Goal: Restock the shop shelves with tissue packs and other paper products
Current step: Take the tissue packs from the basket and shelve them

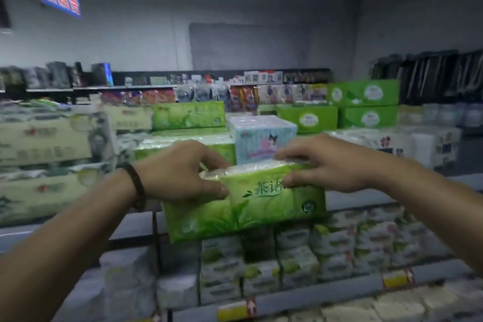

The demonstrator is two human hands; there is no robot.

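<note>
Two bare forearms reach out from the bottom corners, the left one wearing a dark beaded bracelet. The left hand grips the upper left edge of a green tissue pack, thumb on the printed front and fingers curled over the top. The right hand pinches the upper right edge in the same way. The pack hangs in the air, tilted down to the left, in front of the shelving and above a lower shelf crowded with small pale packs. Just behind it, on the top deck, stand a blue-and-white cartoon pack and a stack of matching green packs. The step in hand looks like setting this pack onto that green stack. To do it well, the pack should probably be levelled first, since the soft wrapper sags when held only by its top edge. It should then go down label outward and square with its neighbours, without nudging the cartoon pack. A shift of grip toward the ends would likely steady it.
</note>
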